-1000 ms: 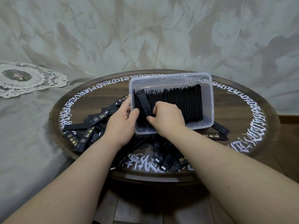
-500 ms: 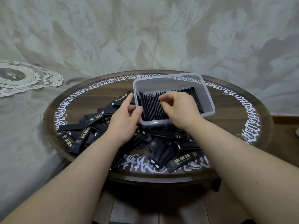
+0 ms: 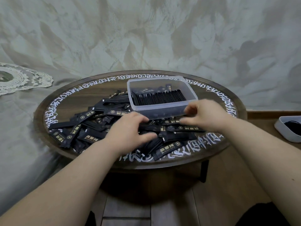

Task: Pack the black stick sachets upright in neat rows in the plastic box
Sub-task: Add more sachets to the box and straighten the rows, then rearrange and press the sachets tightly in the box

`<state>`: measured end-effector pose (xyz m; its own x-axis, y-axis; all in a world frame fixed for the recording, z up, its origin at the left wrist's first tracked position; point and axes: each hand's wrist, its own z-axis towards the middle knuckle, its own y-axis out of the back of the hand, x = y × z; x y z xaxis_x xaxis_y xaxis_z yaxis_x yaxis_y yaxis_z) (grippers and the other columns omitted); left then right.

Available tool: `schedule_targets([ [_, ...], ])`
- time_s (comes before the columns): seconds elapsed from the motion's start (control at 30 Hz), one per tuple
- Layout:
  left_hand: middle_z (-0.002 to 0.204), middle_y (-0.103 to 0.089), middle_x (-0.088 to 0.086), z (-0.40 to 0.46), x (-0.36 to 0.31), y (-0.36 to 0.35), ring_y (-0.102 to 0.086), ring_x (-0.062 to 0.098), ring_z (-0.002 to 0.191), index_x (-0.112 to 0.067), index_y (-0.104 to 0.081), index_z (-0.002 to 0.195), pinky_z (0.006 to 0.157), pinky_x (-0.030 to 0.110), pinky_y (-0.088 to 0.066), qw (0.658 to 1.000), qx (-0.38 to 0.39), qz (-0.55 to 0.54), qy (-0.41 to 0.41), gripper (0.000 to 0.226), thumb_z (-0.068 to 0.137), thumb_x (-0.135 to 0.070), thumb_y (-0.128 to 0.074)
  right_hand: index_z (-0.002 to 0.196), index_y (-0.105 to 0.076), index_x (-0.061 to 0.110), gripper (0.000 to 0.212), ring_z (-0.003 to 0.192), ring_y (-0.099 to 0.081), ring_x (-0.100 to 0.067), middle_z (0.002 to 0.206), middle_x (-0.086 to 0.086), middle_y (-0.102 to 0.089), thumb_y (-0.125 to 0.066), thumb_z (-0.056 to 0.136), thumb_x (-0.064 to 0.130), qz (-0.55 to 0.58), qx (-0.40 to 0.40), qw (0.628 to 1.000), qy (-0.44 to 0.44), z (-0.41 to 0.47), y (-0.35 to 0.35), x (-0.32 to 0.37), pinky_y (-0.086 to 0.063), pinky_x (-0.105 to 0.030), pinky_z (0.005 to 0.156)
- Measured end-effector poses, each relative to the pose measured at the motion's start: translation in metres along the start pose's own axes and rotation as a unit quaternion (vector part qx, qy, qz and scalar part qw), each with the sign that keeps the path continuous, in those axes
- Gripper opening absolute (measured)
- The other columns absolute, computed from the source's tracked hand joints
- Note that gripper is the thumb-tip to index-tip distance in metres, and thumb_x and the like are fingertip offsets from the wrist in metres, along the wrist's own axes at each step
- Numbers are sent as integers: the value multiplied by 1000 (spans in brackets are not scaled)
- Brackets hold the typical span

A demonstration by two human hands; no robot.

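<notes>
Broadly, a round dark wooden table point(image 3: 211, 98) with white calligraphy painted around its rim fills the middle of the view. On its far side, right of centre, stands a clear rectangular plastic box point(image 3: 156, 110). Inside the box a row of black stick sachets point(image 3: 158, 98) stands upright along the near wall, and a few more lie flat behind that row. Left of the box and in front of it, a loose pile of black stick sachets with gold print point(image 3: 91, 128) spreads over the table as far as its near edge. The left hand point(image 3: 128, 132) lies palm down on this pile just in front of the box's near left corner, its fingers point(image 3: 143, 119) spread apart and lightly bent on the sachets; motion blur hides whether they grip any. The right hand point(image 3: 205, 116) hovers at the box's near right corner, fingers loosely curled, and the blur hides whether it holds anything. Right of the table, at the frame's edge, sits a pale grey tray point(image 3: 283, 131) with something dark in it. Far left of the table lies a white lace doily point(image 3: 24, 79).
</notes>
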<state>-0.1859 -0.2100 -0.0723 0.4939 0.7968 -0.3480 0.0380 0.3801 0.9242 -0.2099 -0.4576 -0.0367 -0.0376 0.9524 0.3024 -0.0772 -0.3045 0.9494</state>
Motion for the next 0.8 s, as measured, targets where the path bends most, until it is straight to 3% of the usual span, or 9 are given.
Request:
schedule_targets([
  [0.1, 154, -26, -7, -2, -9, -13, -20, 14, 142, -30, -24, 149, 117, 52, -17, 991, 113, 63, 17, 102, 66, -79, -58, 143, -35, 21, 105, 132, -38, -22, 145, -4, -40, -73, 58, 68, -62, 133, 989, -16, -8, -23, -16, -35, -33, 106],
  [0.2, 159, -8, -10, 0, -10, -25, -5, 14, 147, -32, -4, 152, 113, 63, -4, 983, 160, 82, 45, 119, 59, -84, -58, 150, -9, 27, 135, 145, -7, -32, 159, -3, -8, -66, 41, 82, -44, 177, 983, -37, -7, -42, -25, -20, -50, 115],
  [0.27, 159, -8, -10, 3, -8, -29, -5, 15, 147, -32, -2, 152, 113, 62, -5, 982, 159, 88, 50, 121, 59, -82, -61, 151, -6, 26, 135, 145, -5, -34, 159, -3, -6, -66, 43, 82, -31, 175, 983, -33, -5, -51, -25, -19, -52, 115],
  [0.4, 158, -19, -7, 9, -1, -31, -15, 14, 145, -25, -11, 153, 118, 51, -12, 989, 126, 69, 40, 112, 67, -71, -67, 150, -17, 25, 116, 141, -19, -27, 156, -3, -20, -70, 58, 72, -39, 151, 988, 6, -4, -55, -16, -25, -41, 114],
  [0.57, 155, -28, -4, 13, 8, -31, -28, 15, 141, -20, -19, 152, 116, 36, -24, 996, 92, 15, 10, 101, 74, -58, -71, 146, -31, 27, 97, 123, -36, -25, 144, 3, -40, -70, 65, 64, -36, 109, 992, 59, -6, -57, -1, -34, -35, 105],
  [0.67, 156, -23, -8, 9, 6, -28, -22, 11, 143, -23, -17, 152, 118, 48, -14, 994, 92, 54, 11, 104, 72, -67, -66, 144, -34, 25, 92, 123, -34, -24, 142, 3, -41, -72, 68, 60, -12, 90, 993, 74, -8, -59, 4, -34, -36, 106],
  [0.8, 159, -10, -12, 1, 5, -33, -6, 13, 146, -32, -9, 152, 112, 63, -7, 986, 121, 107, 40, 110, 66, -79, -58, 141, -41, 23, 82, 124, -37, -20, 139, 2, -46, -73, 72, 52, 8, 74, 993, 93, -10, -63, 9, -31, -27, 103],
])
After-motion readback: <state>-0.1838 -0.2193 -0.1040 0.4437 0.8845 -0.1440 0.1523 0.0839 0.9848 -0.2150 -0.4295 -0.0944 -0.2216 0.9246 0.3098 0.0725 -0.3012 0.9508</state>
